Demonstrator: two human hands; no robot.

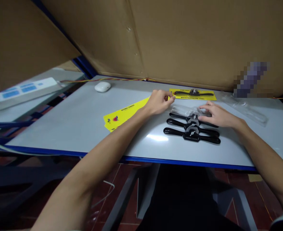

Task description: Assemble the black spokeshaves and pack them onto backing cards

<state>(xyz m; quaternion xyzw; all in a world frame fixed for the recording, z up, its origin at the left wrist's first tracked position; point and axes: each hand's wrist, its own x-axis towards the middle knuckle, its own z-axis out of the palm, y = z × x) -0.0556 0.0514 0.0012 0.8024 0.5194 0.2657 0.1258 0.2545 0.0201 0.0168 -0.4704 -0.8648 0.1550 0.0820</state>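
Note:
Three black spokeshaves lie in a row on the grey table, the nearest spokeshave [192, 135] fully in sight. Past it are the middle spokeshave [175, 122] and the farthest spokeshave [178, 115]. A clear plastic blister [183, 110] lies just behind them. My right hand [216, 115] straddles the blister's right end with thumb and fingers, beside the farthest spokeshave. My left hand [158, 102] is curled near the blister's left end, thumb and forefinger drawn together. Whatever they pinch, if anything, is hidden. Under my left forearm lie yellow printed cards [122, 115].
Behind my hands, another spokeshave [194, 92] rests on a yellow card [210, 97]. More clear plastic blisters [248, 112] lie at the right. A white rounded case [102, 86] is at the back left. Cardboard walls [180, 41] enclose the table, with a wire [112, 79] along the back.

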